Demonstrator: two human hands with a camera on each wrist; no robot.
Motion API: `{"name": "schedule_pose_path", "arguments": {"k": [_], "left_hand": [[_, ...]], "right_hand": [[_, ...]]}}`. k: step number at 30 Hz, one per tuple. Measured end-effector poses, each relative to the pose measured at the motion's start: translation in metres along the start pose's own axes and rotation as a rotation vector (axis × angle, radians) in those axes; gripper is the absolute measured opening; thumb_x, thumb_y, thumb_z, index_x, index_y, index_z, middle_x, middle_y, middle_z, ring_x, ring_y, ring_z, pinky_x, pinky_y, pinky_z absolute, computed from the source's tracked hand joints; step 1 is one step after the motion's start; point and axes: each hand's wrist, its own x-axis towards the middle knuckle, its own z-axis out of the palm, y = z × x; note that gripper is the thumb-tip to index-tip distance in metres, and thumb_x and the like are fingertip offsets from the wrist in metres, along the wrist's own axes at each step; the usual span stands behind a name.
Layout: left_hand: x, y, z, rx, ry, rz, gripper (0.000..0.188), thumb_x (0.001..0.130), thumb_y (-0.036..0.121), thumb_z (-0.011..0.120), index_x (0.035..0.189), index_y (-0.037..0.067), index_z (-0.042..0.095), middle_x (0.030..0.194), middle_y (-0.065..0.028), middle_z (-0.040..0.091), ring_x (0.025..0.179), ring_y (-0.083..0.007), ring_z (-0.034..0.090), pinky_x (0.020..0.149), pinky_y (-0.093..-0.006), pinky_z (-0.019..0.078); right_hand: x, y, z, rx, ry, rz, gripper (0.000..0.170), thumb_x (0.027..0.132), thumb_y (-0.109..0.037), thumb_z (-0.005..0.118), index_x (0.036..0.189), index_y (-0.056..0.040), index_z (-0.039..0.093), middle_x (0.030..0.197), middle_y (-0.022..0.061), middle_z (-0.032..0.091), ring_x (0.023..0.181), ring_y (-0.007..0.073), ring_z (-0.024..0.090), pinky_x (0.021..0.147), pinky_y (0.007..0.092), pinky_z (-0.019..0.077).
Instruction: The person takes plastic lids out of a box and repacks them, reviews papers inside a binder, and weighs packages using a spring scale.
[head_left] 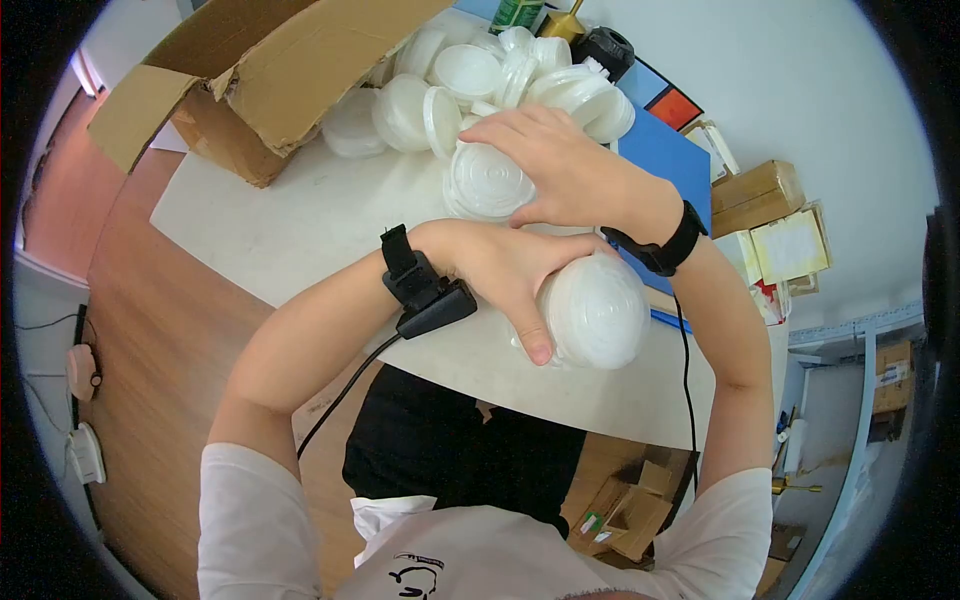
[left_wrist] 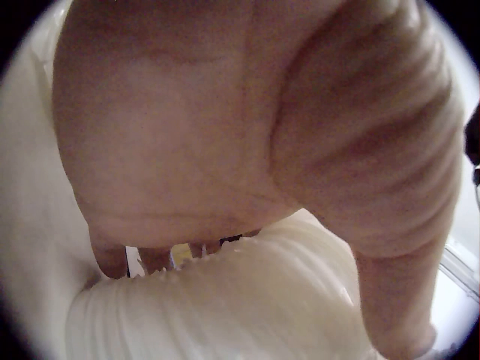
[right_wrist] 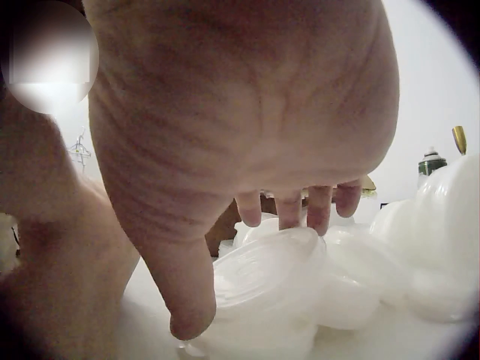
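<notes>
In the head view my left hand (head_left: 495, 270) holds a stack of round translucent plastic containers (head_left: 603, 312) tipped on its side near the table's front edge. The thumb lies along the near side, while the fingers pass behind; ridged, closely nested rims (left_wrist: 217, 307) show under the palm in the left wrist view. My right hand (head_left: 575, 165) crosses above, with thumb and fingers spread over another round container (head_left: 490, 180) whose top has concentric rings. From the right wrist, its thumb is close beside this container (right_wrist: 266, 277), and the fingertips show at its far rim.
Many similar containers (head_left: 467, 72) lie heaped at the back of the white table (head_left: 240, 215). An opened cardboard box (head_left: 310, 75) stands back left. Right of the heap are a blue board (head_left: 665, 165), a green can (head_left: 517, 14) and a black object (head_left: 607, 48).
</notes>
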Motion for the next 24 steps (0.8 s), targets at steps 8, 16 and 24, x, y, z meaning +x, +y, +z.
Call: {"name": "schedule_pose_path", "arguments": {"k": [8,16,24], "left_hand": [[-0.001,0.006,0.002,-0.168,-0.038,-0.045,0.119,0.056,0.023,0.099,0.15,0.003,0.031,0.145,-0.0114,0.048,0.135,-0.0207,0.045,0.113,-0.0377,0.0372],[0.0,0.01,0.003,-0.317,-0.056,-0.092,0.117,0.061,0.023,0.099,0.152,0.004,0.028,0.142,-0.01,0.05,0.132,-0.0193,0.047,0.111,-0.0367,0.0394],[-0.002,0.01,0.006,-0.283,-0.007,-0.136,0.112,0.063,0.018,0.096,0.152,0.004,0.029,0.14,-0.0082,0.05,0.131,-0.0194,0.048,0.111,-0.0367,0.0397]], "right_hand": [[-0.059,0.005,-0.02,0.414,0.294,0.212,0.091,0.075,-0.019,0.081,0.152,-0.0113,0.033,0.145,0.0183,0.046,0.137,0.0294,0.044,0.113,0.0424,0.0374],[-0.142,-0.071,-0.003,1.266,0.567,0.201,0.06,0.075,-0.014,0.081,0.12,-0.0107,0.042,0.148,0.0232,0.04,0.134,0.0358,0.047,0.111,0.0448,0.0387],[-0.155,-0.099,0.002,0.491,0.37,0.234,0.049,0.075,-0.022,0.086,0.105,-0.0091,0.05,0.149,0.0259,0.038,0.136,0.0402,0.042,0.111,0.0449,0.0348]]}}
